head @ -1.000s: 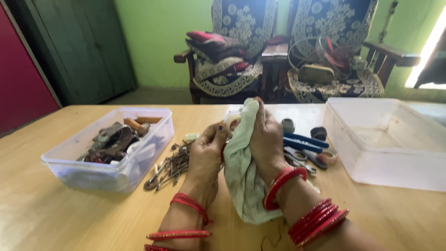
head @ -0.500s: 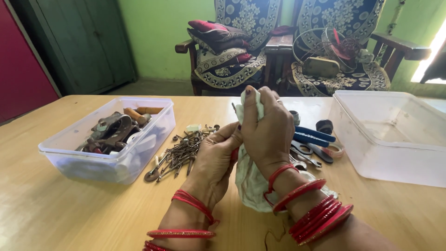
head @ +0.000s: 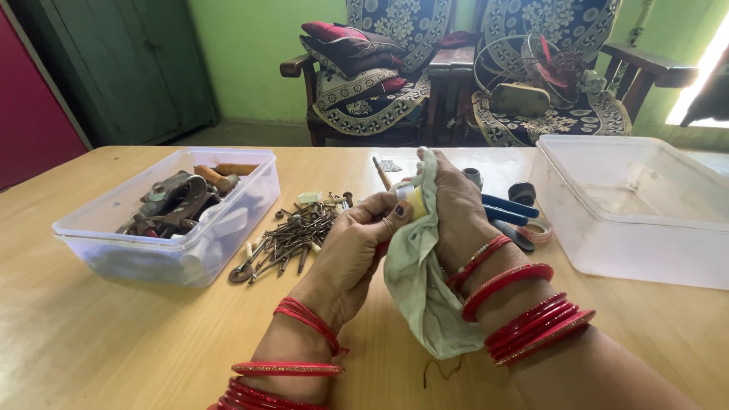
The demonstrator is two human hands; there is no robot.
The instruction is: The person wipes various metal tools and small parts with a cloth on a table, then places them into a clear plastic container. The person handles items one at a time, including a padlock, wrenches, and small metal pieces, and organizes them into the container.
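Two bangled hands work a rag over a small tool above a pale wooden table (head: 91, 334)

The left hand (head: 351, 250) pinches a red-and-yellow-handled tool (head: 410, 199), fingers closed on it; the right hand (head: 456, 216) presses a pale green cloth (head: 418, 281) around it, just beside the left fingertips. Beyond lie a heap of rusty nails (head: 292, 235), two clear plastic tubs (head: 163, 220), then patterned armchairs (head: 364, 83) against a green wall

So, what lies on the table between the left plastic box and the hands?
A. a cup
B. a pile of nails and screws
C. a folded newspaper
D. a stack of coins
B: a pile of nails and screws lies beside the left plastic box, near the left hand.
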